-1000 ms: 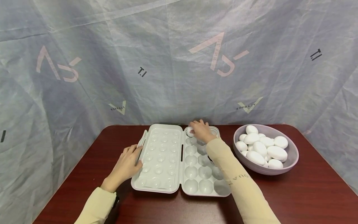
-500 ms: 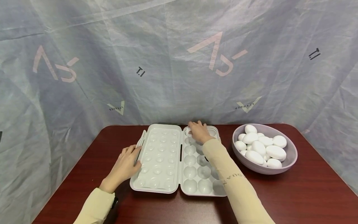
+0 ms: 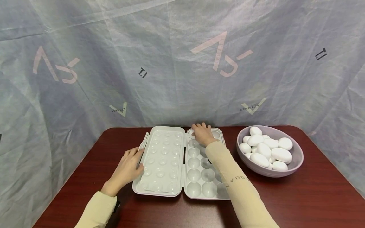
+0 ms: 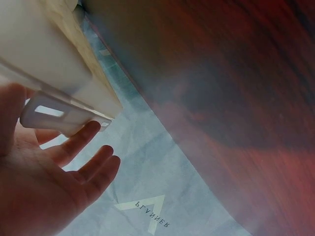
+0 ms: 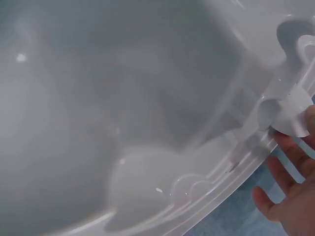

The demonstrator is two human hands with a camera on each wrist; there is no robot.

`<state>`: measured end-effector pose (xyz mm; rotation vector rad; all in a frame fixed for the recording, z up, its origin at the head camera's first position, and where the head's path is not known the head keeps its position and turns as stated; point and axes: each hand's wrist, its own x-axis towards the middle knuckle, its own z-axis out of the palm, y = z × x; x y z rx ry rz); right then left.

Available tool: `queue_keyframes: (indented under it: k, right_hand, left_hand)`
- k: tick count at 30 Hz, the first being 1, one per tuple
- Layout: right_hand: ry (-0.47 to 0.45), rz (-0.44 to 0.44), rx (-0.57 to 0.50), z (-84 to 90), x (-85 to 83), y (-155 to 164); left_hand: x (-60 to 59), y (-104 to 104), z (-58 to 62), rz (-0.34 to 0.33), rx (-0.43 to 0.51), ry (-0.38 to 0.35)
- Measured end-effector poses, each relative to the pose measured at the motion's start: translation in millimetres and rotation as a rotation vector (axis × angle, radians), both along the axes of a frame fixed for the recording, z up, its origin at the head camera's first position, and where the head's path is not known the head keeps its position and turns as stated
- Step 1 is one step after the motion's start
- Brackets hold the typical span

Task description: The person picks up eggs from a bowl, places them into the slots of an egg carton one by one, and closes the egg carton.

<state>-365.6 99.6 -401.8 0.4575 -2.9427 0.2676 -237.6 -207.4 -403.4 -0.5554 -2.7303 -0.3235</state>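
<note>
A white plastic egg box lies unfolded, its dimpled lid [image 3: 163, 154] on the left and its cupped base [image 3: 194, 163] on the right. My left hand [image 3: 129, 167] holds the lid's outer edge, where the left wrist view shows fingers around the slotted latch flap [image 4: 49, 115]. At the base's back left corner my right hand [image 3: 203, 134] pinches a white egg [image 5: 295, 114] sitting in the cup. Its other fingers spread past the box's rim. The forearm hides part of the base's right column; the visible front cups hold no eggs.
To the right of the box stands a mauve bowl [image 3: 241, 153] heaped with white eggs [image 3: 263, 151]. The dark red wooden table [image 3: 322, 190] ends at a grey printed cloth [image 3: 171, 79] hanging behind it.
My right hand has settled slightly lower with the egg in the back left cup. The head view shifted a little; my left hand stays on the lid edge.
</note>
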Motion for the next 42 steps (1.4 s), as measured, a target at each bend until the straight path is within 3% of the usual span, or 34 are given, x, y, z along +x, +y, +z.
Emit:
queue_keyframes:
  k: [10,19,32,42]
  right_hand:
    - [-0.011,0.011,0.033,5.3,4.9,4.4]
    - [-0.02,0.012,0.097,27.9,13.7,17.1]
    - [0.009,0.043,0.219,68.7,44.7,57.4]
    - [0.062,0.056,0.252,74.0,70.3,99.7]
  left_hand:
    - [0.6,1.2,0.0,-0.003,0.0,0.003]
    - [0.3,0.8,0.1,0.0,-0.003,0.004]
    - [-0.4,2.1,1.0,0.005,-0.004,0.002]
    - [-0.5,3.9,1.4,0.01,-0.015,0.006]
